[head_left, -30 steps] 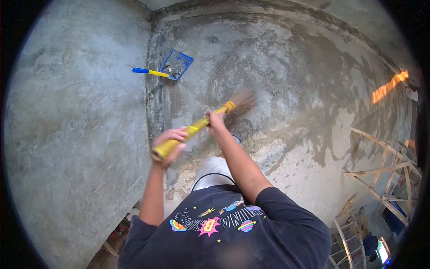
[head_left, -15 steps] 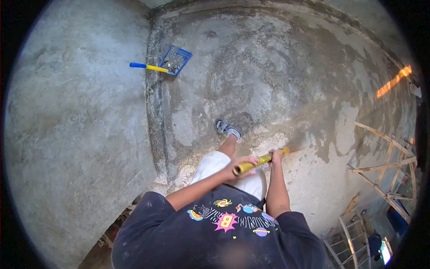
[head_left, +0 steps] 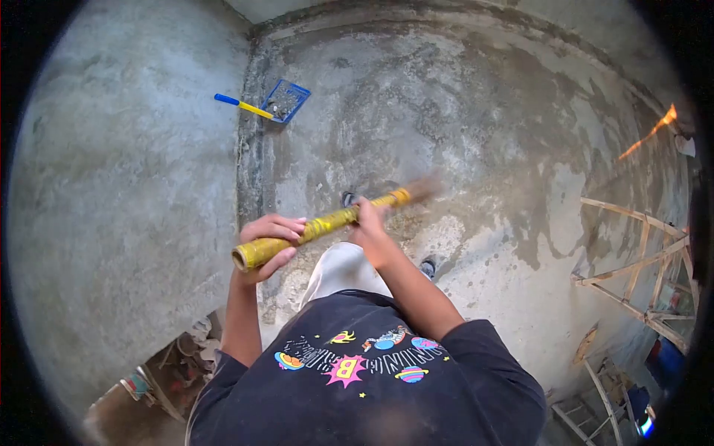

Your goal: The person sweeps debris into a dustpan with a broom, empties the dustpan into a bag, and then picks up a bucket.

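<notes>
A broom with a thick yellow handle [head_left: 327, 223] slants across the view in front of my body, its brown bristle end blurred by motion near the floor. My left hand [head_left: 269, 241] is wrapped round the handle close to its hollow top end, thumb below and fingers above. Lower down the same handle, my right hand [head_left: 370, 223] grips it. A blue dustpan [head_left: 288, 100] with a yellow and blue handle lies beyond my hands at the foot of the left wall, grey debris in it.
A bare concrete wall [head_left: 141, 163] rises along the left. The stained concrete floor [head_left: 491, 149] stretches ahead. Wooden frames [head_left: 632, 260] stand at the right, with a ladder-like frame [head_left: 595, 401] at the lower right. Clutter [head_left: 175, 372] shows at the lower left.
The broom has swung left and forward, both hands moving with it and still holding it. My left hand is now farther from my right along the handle. My feet have shifted.
</notes>
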{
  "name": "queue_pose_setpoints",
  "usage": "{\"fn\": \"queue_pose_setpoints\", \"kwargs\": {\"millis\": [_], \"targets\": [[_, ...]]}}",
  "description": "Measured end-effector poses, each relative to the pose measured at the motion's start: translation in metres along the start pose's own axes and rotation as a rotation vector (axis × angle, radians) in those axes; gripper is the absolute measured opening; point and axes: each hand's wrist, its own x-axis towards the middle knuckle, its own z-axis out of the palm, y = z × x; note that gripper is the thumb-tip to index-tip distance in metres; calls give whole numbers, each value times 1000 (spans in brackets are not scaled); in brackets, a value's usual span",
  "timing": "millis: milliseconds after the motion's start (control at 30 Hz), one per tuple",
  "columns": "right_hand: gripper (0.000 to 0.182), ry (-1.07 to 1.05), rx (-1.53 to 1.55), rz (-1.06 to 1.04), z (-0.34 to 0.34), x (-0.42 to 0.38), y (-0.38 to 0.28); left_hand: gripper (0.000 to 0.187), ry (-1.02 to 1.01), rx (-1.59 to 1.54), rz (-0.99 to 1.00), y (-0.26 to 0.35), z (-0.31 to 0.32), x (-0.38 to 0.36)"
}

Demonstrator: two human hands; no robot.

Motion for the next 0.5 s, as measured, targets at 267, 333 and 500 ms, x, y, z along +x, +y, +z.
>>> {"fn": "queue_pose_setpoints", "kwargs": {"millis": [267,333,500], "targets": [[12,312,39,-166,-317,-43,-57,23,-113,-363,-77,-64,239,-90],[13,199,-47,-27,-370,-63,-73,26,-58,-387,-78,-85,312,-108],[10,-210,-308,155,-430,-6,-39,21,24,-222,-57,-54,382,-132]]}}
